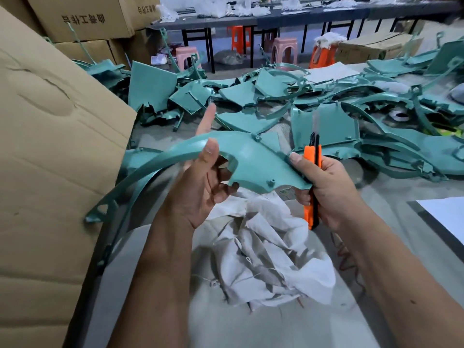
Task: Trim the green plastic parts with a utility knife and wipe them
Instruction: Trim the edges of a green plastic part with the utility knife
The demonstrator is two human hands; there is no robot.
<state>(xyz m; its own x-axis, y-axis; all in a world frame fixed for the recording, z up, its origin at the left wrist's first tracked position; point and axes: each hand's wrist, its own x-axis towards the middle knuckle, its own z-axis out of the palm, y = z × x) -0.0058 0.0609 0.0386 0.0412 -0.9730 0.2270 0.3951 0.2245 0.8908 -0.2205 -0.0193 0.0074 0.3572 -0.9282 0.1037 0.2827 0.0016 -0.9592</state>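
A curved green plastic part (253, 159) hangs in the air above the table, its long thin arm sweeping down to the left. My left hand (203, 182) grips it near the middle, thumb on top and index finger pointing up behind it. My right hand (326, 187) holds an orange and black utility knife (312, 172) upright, blade extended upward. Its thumb presses on the part's right corner. A crumpled white cloth (266, 249) lies on the table just below both hands.
A heap of green plastic parts (326, 101) covers the table beyond my hands. A big cardboard box (50, 146) stands at the left, with more boxes behind. A white sheet (447, 217) lies at the right edge. Stools and dark tables stand in the background.
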